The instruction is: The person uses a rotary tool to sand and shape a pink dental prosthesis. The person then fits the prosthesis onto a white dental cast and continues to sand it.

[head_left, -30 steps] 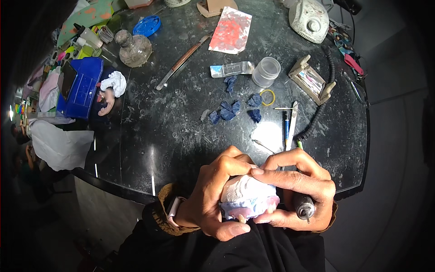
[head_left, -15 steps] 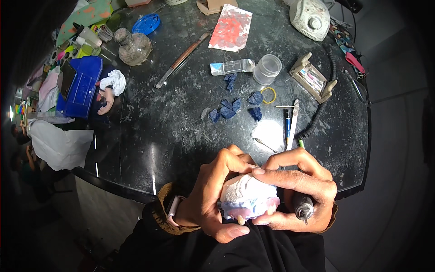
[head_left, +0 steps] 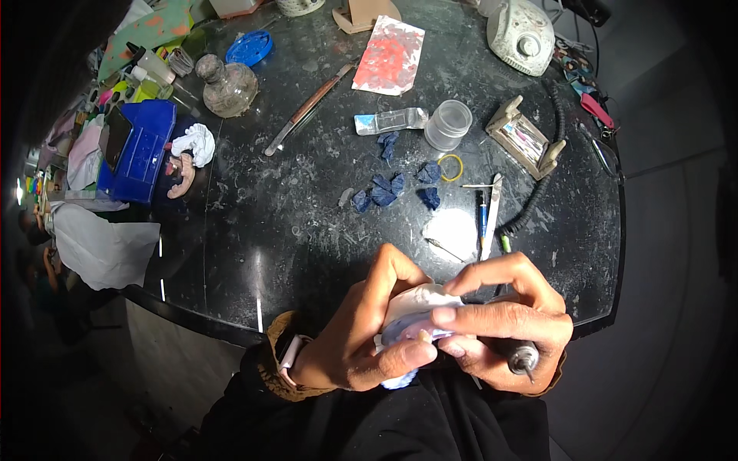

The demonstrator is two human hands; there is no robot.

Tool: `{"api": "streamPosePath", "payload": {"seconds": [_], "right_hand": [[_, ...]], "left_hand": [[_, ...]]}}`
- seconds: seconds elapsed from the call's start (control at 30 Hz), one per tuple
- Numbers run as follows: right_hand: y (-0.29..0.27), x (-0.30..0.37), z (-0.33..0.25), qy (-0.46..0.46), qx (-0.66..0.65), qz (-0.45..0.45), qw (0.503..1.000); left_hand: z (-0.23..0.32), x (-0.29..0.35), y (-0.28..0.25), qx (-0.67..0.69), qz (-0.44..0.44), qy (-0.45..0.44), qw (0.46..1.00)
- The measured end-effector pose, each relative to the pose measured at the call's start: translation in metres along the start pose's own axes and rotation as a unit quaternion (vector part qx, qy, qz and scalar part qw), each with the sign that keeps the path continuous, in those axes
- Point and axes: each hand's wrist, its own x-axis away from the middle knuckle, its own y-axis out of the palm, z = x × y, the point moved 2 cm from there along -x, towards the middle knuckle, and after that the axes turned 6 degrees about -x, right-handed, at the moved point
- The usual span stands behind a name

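Close to my body, my left hand (head_left: 367, 334) is wrapped round a dental cast (head_left: 411, 303) of white plaster, with bluish and pink material and a tooth along its lower side. The left thumb lies across its near edge. My right hand (head_left: 511, 326) is closed too, with a dark rotary handpiece (head_left: 523, 357) tucked in the palm, its thin bur pointing down towards me. That hand's thumb and index finger also press on the cast's right side. Fingers cover much of the cast.
Ahead lie a blue pencil-like tool (head_left: 482, 219), crumpled dark blue scraps (head_left: 384, 190), a yellow rubber band (head_left: 450, 167) and a clear jar (head_left: 448, 125). A wooden-handled knife (head_left: 315, 100) is farther off. A blue box (head_left: 146, 154) stands left; a coiled black cord (head_left: 530, 203) runs at right.
The cast has been tilted and turned between my hands, so less white plaster shows. The left thumb has moved up and right over its edge. The handpiece stays in my right hand.
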Motion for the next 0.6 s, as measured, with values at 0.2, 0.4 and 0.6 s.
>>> {"api": "streamPosePath", "payload": {"seconds": [0.2, 0.4, 0.6], "right_hand": [[0.002, 0.002, 0.004, -0.021, 0.008, 0.025, 0.999], [0.003, 0.006, -0.003, 0.007, 0.008, -0.002, 1.000], [0.013, 0.013, 0.008, -0.082, -0.032, 0.052, 0.995]], "left_hand": [[0.009, -0.001, -0.001, -0.022, -0.040, 0.006, 0.999], [0.007, -0.001, 0.000, 0.018, -0.067, -0.014, 0.997], [0.006, -0.006, 0.003, 0.041, -0.088, 0.034, 0.995]]}}
